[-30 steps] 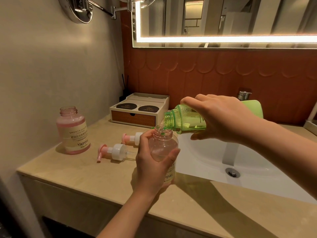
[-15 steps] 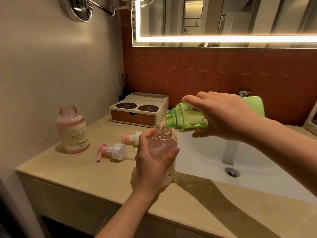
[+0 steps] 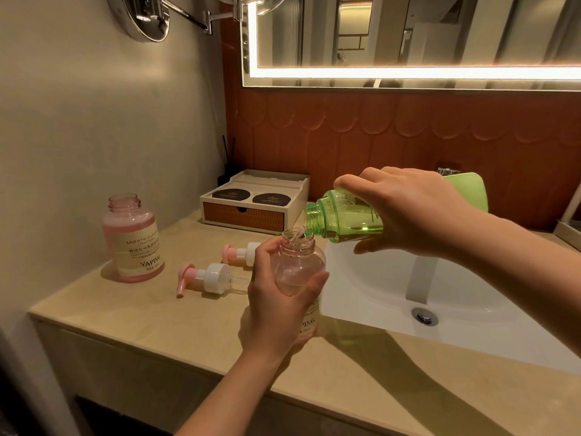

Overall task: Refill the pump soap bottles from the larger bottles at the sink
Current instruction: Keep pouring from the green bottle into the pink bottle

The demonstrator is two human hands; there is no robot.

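Since a second ago the green bottle has risen slightly in the right hand, whose fingers grip it tipped on its side, mouth just above the open pink bottle — a thin stream runs between them. The left hand curls round that bottle over the counter, just beside the sink. Two pumps lie near it on the left — a second pink bottle, uncapped, stands by the wall.
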